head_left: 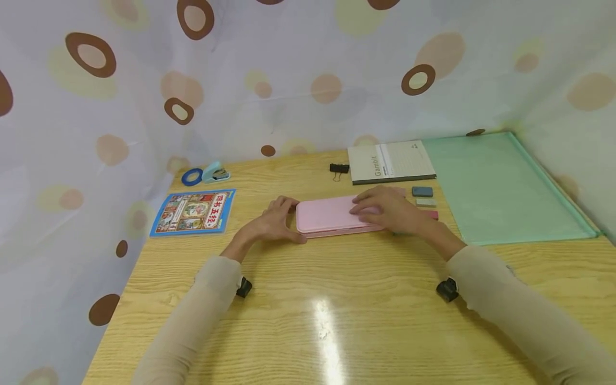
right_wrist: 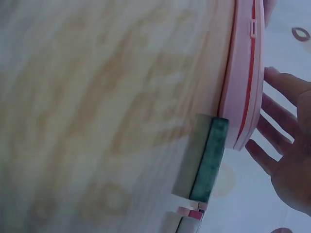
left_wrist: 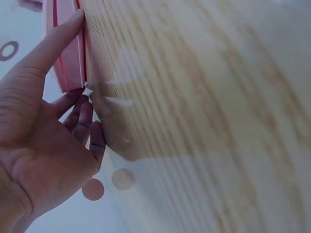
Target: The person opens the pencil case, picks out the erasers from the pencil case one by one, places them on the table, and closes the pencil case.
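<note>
A pink pencil case [head_left: 327, 213] lies flat on the table in the head view, its lid down and a thin red line running along its side. My left hand [head_left: 274, 220] holds its left end, thumb at the near corner and fingers at the far side. In the left wrist view that thumb lies along the side of the case [left_wrist: 73, 58]. My right hand [head_left: 392, 209] rests on the right part of the lid with its fingers loosely bent. Part of the case's right end is hidden under it. A dark green block [right_wrist: 210, 160] lies beside that end in the right wrist view.
Right of the case lie a blue-grey block [head_left: 422, 191], a pale block [head_left: 425, 202] and a dark pink block [head_left: 430, 214]. Behind are a notebook [head_left: 390, 160] and a black binder clip [head_left: 339, 168]. A picture book [head_left: 193, 213], blue tape [head_left: 192, 177], stapler [head_left: 215, 172] and green mat [head_left: 505, 192] flank them.
</note>
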The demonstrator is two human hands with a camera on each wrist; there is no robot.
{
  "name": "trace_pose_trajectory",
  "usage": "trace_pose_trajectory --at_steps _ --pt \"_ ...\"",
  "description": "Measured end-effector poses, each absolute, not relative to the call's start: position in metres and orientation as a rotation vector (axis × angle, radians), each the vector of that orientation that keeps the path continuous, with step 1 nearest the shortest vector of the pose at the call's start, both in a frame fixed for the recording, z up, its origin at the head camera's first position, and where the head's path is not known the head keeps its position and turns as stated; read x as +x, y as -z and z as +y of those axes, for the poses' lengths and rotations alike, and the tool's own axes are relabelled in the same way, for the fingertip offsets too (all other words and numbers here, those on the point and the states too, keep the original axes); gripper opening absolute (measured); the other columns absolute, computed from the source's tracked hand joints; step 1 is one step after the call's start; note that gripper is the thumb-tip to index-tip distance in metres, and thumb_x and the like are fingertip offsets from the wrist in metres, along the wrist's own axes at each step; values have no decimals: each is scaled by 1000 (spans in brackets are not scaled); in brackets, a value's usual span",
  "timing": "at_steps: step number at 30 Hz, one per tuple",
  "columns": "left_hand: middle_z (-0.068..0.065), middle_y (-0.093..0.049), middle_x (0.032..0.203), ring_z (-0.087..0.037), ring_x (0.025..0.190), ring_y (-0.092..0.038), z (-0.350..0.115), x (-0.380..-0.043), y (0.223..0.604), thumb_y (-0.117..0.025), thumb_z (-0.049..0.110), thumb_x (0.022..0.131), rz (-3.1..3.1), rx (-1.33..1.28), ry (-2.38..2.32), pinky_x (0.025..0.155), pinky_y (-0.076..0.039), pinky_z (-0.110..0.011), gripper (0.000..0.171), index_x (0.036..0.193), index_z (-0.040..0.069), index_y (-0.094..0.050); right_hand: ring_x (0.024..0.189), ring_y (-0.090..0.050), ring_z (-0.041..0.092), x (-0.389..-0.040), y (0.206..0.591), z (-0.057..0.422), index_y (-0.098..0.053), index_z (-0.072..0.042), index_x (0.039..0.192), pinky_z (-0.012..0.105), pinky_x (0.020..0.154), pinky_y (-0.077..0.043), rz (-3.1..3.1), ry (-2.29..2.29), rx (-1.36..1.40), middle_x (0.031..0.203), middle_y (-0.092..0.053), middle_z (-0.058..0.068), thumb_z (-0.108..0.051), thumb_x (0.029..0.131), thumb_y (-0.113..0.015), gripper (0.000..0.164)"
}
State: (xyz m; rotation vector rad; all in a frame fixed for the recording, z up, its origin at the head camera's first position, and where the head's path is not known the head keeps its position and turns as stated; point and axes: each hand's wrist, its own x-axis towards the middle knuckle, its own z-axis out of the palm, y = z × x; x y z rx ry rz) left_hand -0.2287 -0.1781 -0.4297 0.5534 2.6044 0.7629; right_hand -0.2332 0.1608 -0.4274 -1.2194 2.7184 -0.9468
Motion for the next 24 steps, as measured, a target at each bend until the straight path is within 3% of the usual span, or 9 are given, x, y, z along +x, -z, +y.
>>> trace_pose_trajectory --at_steps 11,20,24 --pt "-14 -37 148 -32 136 -35 -179 -228 431 -90 39 81 2591 567 -787 118 -30 -52 94 153 7 -39 131 -54 41 -229 428 157 -76 -8 124 62 114 -32 2778 834 -1284 135 -66 17 -11 98 -71 26" --pt "-12 -37 149 -32 136 -33 -179 -226 432 -89 40 81 2587 563 -791 118 -29 -54 92 153 9 -41 125 -58 41 -221 424 151 -77 -8 122 55 102 -48 2846 626 -1259 134 -67 16 -13 96 -75 27" --pt "-13 -37 149 -33 137 -33 -180 -225 430 -88 40 83 2598 556 -758 118 -27 -55 93 155 8 -39 138 -49 42 -221 425 160 -67 -7 137 58 112 -39 2725 706 -1244 148 -57 18 -17 103 -67 36"
